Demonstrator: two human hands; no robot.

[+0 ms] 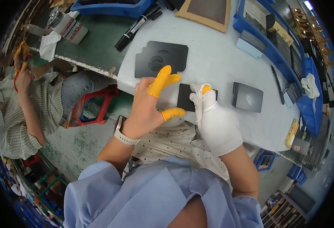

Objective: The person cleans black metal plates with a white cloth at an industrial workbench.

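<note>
My left hand hovers left of a dark square plate, with yellow finger cots on its tips. Its fingers are spread and hold nothing. My right hand, in a white glove with a yellow cot showing, is closed on a bunched white cloth over that plate. The hand and cloth hide much of the plate's right side. Beyond my left hand lie overlapping dark grey plates with a round printed emblem. To the right of my gloved hand sits a neat stack of similar plates.
A black marker lies at the back left and a pen on the right. Blue bins line the right edge. A white jar stands on the green bench. Another person sits at left, beside a red stool.
</note>
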